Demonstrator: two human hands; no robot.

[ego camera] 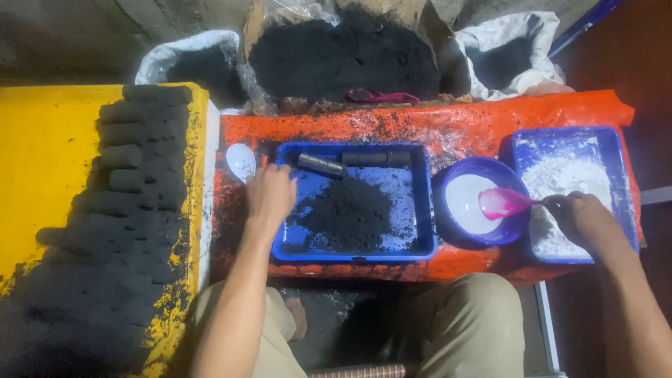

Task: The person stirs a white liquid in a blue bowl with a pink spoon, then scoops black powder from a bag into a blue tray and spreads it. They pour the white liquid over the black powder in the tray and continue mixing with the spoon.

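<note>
right hand [588, 217] grips pink spoon [505, 201], handle lying left-right, bowl end over the bowl [448, 224]; left hand [269, 194] loosely curled, empty, on tray [420, 210] rim.

The surface [476, 126] is covered by an orange plastic sheet smeared with black powder. Directly on it, left to right: a white spoon [241, 161], a blue tray [422, 210] of black powder, a round blue bowl [514, 227], and a blue tray [616, 150] of white powder.
</note>
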